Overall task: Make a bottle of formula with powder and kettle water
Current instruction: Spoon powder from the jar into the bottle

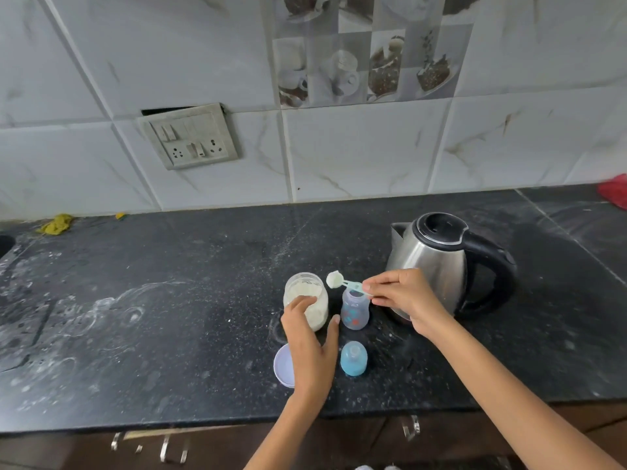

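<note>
An open clear jar of white powder (303,290) stands on the black counter (169,300). My left hand (312,347) wraps around its near side. Right of the jar stands a small open baby bottle (355,312) with coloured prints. My right hand (403,298) pinches the handle of a pale green scoop (342,282), whose bowl is heaped with powder and hovers between the jar's mouth and the bottle's mouth. The steel kettle (441,262) with black lid and handle stands just behind my right hand.
A blue bottle cap with teat (354,358) stands near the counter's front, and a pale round jar lid (283,366) lies left of it, partly under my left wrist. A yellow cloth (56,224) and a red cloth (614,191) lie by the tiled wall. Water stains mark the counter's left.
</note>
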